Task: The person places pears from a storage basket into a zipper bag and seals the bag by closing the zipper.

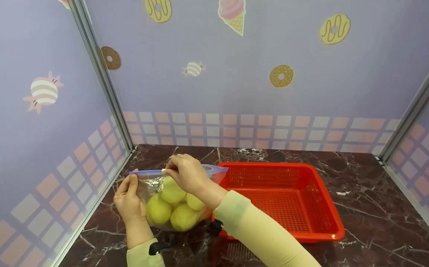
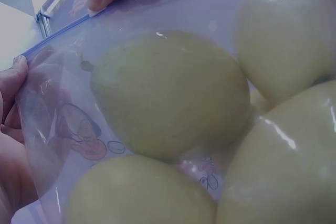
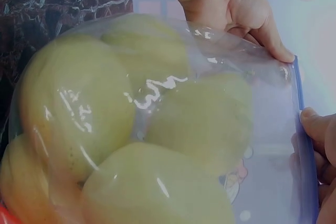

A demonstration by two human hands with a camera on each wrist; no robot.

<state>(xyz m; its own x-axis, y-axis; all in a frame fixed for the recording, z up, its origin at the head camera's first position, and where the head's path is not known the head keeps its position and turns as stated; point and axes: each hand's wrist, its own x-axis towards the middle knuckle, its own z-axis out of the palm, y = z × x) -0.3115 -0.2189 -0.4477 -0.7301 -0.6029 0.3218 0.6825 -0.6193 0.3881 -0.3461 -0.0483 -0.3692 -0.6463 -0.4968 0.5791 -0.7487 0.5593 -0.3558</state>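
A clear zip bag [image 1: 143, 185] with a blue-purple zip along its top holds several round yellow-green fruits [image 1: 184, 217]; their exact kind is unclear. My left hand [image 1: 129, 200] pinches the top left corner of the bag, thumb in front. With thumb and fingers, my right hand [image 1: 189, 176] pinches a small white slider on the zip, a short way right of the left hand. Right of the slider, the bag's mouth gapes a little. One fruit [image 2: 170, 95] shows a short stem in the left wrist view. In the right wrist view, fruits press against the plastic.
A red plastic basket [image 1: 273, 164] with a mesh bottom stands right of the bag, its left part behind the bag and right arm. Both are on or above a dark marbled tabletop [image 1: 370, 207]. Patterned panels [image 1: 236, 92] enclose the back and sides.
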